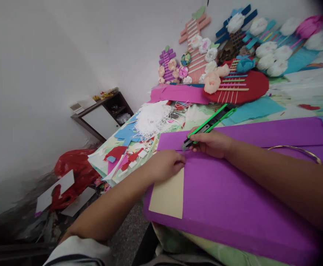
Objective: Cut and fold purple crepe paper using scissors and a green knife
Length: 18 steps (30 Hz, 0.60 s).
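Note:
My right hand [209,143] grips a green and black utility knife [209,123], its blade tip pointing down at the purple sheet near my left fingers. A rectangular cream card [168,197] lies on the purple sheet [233,195] at its left end. Pressing on the far end of this card is my left hand [168,165], its fingers curled and close to the blade. Beyond the knife, a purple strip [274,132] runs along the far side of the sheet. A thin gold band [296,148] rests by my right forearm.
White string [153,119] lies heaped beside paper scraps [117,152]. Behind are a pink sheet [179,94], a red guitar-shaped piece [254,87] and other decorated pieces with paper flowers [211,81]. A low cabinet [100,118] and red plastic bag [72,162] are left.

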Motion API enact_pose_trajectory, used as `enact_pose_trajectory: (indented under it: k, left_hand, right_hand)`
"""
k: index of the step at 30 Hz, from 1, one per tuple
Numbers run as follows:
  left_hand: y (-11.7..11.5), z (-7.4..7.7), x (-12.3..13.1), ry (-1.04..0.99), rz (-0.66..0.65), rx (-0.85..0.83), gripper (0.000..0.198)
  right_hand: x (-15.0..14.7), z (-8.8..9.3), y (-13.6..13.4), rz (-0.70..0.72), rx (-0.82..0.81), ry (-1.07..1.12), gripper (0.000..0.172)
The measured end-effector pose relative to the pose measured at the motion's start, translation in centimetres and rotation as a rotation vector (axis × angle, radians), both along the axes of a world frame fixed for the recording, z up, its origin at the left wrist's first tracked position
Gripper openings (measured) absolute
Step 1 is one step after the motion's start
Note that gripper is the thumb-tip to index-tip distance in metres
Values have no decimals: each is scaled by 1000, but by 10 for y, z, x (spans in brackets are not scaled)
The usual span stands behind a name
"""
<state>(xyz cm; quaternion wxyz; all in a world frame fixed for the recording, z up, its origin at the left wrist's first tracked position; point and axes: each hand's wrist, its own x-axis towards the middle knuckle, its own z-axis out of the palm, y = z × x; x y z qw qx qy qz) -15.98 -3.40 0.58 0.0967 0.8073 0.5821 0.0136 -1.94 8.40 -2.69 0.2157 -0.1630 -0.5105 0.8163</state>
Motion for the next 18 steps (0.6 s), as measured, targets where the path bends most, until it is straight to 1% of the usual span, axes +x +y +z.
enact_pose_trajectory:
  k: [4, 8, 14, 18]
  left_hand:
    - [4, 2, 0, -11, 19, -50, 21]
    - [9, 3, 2, 45, 4, -70, 21]
    - [13, -2, 2, 103, -44, -59, 17]
    - [12, -5, 1, 130, -44, -31, 17]
  right_hand:
    - [1, 0, 1, -27, -19, 20, 14]
    - [1, 0, 2, -33, -47, 31, 14]
    - [0, -1, 3, -21, -56, 52, 15]
    - [-1, -2, 4, -31, -58, 44, 18]
